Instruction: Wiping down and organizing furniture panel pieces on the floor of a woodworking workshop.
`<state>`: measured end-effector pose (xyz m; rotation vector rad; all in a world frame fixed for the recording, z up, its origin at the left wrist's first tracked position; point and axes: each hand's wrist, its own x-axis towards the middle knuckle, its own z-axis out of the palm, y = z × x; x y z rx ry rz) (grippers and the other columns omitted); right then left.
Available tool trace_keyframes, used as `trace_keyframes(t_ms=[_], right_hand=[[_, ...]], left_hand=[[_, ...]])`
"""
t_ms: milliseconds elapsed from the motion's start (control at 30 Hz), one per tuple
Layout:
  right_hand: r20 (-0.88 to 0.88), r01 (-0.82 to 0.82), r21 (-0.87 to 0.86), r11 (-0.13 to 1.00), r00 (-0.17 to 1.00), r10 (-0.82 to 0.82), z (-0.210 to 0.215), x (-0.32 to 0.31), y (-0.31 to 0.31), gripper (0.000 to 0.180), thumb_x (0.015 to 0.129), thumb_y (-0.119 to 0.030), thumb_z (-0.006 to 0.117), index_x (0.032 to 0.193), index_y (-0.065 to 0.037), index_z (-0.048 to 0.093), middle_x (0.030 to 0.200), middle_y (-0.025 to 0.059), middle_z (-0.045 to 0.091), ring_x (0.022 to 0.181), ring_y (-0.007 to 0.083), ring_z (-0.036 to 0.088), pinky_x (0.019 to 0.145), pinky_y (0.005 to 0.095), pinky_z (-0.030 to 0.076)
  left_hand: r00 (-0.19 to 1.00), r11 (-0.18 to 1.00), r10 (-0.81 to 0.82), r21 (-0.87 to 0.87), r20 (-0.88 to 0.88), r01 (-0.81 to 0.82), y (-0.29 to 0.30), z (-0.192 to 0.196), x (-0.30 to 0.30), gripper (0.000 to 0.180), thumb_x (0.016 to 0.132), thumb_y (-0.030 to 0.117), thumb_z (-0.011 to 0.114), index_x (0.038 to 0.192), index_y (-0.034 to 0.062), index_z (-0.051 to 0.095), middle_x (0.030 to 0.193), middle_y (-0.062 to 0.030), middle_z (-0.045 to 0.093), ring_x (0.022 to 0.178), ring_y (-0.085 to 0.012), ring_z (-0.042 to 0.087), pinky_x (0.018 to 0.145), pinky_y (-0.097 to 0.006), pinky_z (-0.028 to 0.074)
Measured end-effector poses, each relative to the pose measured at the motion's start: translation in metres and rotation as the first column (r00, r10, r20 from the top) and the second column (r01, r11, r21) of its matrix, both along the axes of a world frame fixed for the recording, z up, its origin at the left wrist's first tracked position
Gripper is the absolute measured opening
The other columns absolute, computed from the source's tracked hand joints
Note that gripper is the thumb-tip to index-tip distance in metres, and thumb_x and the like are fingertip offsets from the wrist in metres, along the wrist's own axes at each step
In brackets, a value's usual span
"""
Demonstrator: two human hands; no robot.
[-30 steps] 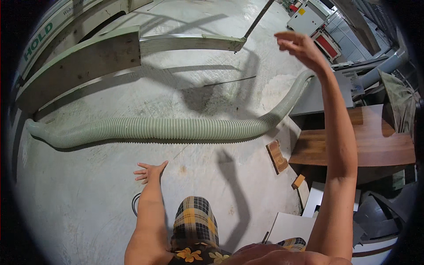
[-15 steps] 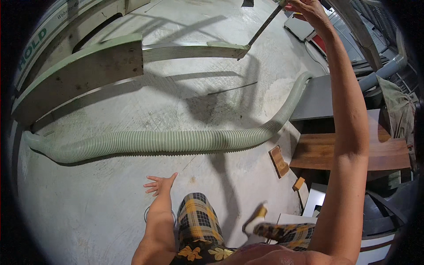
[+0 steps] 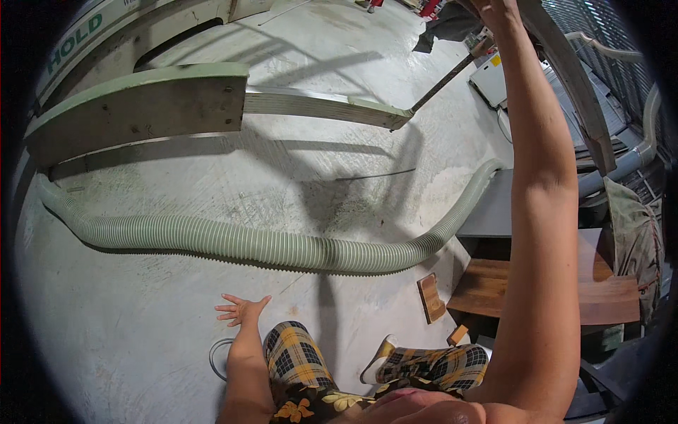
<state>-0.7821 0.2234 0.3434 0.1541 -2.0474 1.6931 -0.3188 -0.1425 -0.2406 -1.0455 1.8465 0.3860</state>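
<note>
The rod (image 3: 443, 83) slants from the beam (image 3: 328, 111) toward the right hand (image 3: 496, 10), beside a dark sheet (image 3: 447, 28); whether it grips, I cannot tell. Well apart, the left hand (image 3: 243, 311) spreads its fingers near the hose (image 3: 282, 245).

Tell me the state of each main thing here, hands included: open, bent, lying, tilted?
Left hand: open, fingers spread, empty
Right hand: raised, cut off by the top edge; grip unclear
Slanted rod: tilted, upper end near the right hand
Ribbed hose: lying on the floor, bent in a curve
Wooden block: lying on the floor
Grey-green fabric: creased
</note>
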Motion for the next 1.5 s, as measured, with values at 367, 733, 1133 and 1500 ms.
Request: trace_keyframes(t_ms=[367, 733, 1133, 1500], right_hand=[[-0.12, 0.138, 0.206, 0.969, 0.986, -0.115, -0.046, 0.074, 0.041, 0.025, 0.078, -0.028, 0.071, 0.067, -0.01, 0.057, 0.058, 0.0013, 0.05, 0.049, 0.0132, 0.049, 0.046, 0.0292, 0.041], [0.515, -0.119, 0.695, 0.709, 0.77, -0.376, -0.16, 0.395, 0.011, 0.024, 0.064, -0.012, 0.057, 0.051, -0.004, 0.039, 0.047, 0.0024, 0.034, 0.048, 0.0096, 0.033, 0.045, 0.0304, 0.031], [0.54, 0.011, 0.676, 0.737, 0.672, -0.506, -0.172, 0.606, -0.005, 0.021, 0.064, -0.01, 0.056, 0.055, -0.002, 0.039, 0.046, 0.0099, 0.039, 0.043, 0.0213, 0.039, 0.046, 0.0351, 0.033], [0.634, 0.255, 0.69, 0.678, 0.239, -0.735, -0.282, 0.857, 0.052, 0.021, 0.063, -0.01, 0.056, 0.055, -0.006, 0.036, 0.046, 0.0074, 0.036, 0.044, 0.0231, 0.036, 0.046, 0.0371, 0.03]], left_hand=[[0.999, 0.998, -0.049, -0.045, 0.005, 0.05, 0.004, 0.007, 0.001, 0.152, 0.045, 0.063, 0.081, 0.138, 0.0118, -0.029, 0.14, -0.0311, -0.027, 0.129, -0.0542, -0.018, 0.102, -0.067, 0.008], [0.984, 0.983, -0.173, -0.052, 0.035, 0.175, 0.023, -0.013, 0.006, 0.148, 0.047, 0.075, 0.07, 0.139, 0.0082, -0.024, 0.14, -0.0361, -0.021, 0.127, -0.0575, -0.019, 0.099, -0.071, 0.004], [0.981, 0.981, -0.185, -0.064, -0.063, 0.182, 0.046, -0.036, 0.008, 0.154, 0.04, 0.078, 0.071, 0.14, 0.006, -0.022, 0.138, -0.0355, -0.026, 0.133, -0.0495, -0.013, 0.105, -0.062, 0.011], [0.929, 0.82, -0.326, 0.436, -0.177, 0.371, -0.111, -0.068, -0.001, 0.057, 0.075, 0.045, 0.056, 0.111, 0.0039, 0.039, 0.1, -0.0188, 0.038, 0.089, -0.0334, 0.041, 0.075, -0.045, 0.04]])
